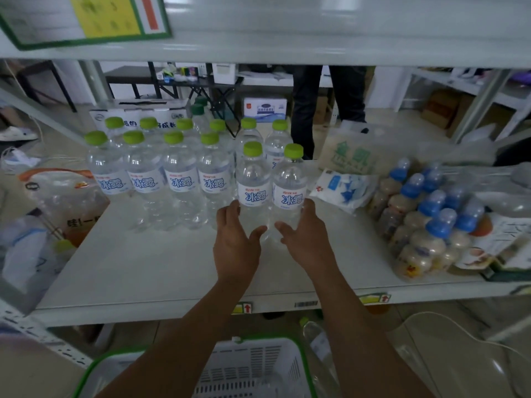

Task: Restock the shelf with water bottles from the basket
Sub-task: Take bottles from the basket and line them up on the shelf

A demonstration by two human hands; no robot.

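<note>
— White shelf board [143, 268], open at the back onto a storeroom floor. Where do the water bottles stand?

— Two are upright side by side near the middle of the board, green caps up and labels facing forward: the left front bottle [253, 182] and the right front bottle [290, 185]. They are close enough that I cannot tell whether they touch.

— And the hands?

— The left hand [234, 239] cups the lower part of the left front bottle, with its fingers up the outer left side and its thumb curled across the front. The right hand [304, 234] mirrors it on the right front bottle, fingers up the outer right side and thumb curled in. Each hand grasps its own bottle below the label. The hands cover the bases, so I cannot tell whether the bottles rest on the board.

— What sits around them?

— Two more bottles [263, 139] stand just behind the pair. To the left is a block of the same bottles [178, 173], in two rows of four. Below the shelf edge, between the forearms, is the basket [258, 369], white slats with a green rim. A loose bottle [314, 337] lies tilted just beside its right rim.

— Anything else on the board?

— To the right of the pair lies a white and blue pouch [342, 191], with a green-printed bag [353, 156] behind it. Farther right is a wrapped pack of blue-capped bottles [425, 219]. At the far left is an orange-handled pack [66, 202]. Beyond the shelf stand a person's dark trouser legs [324, 104].
</note>
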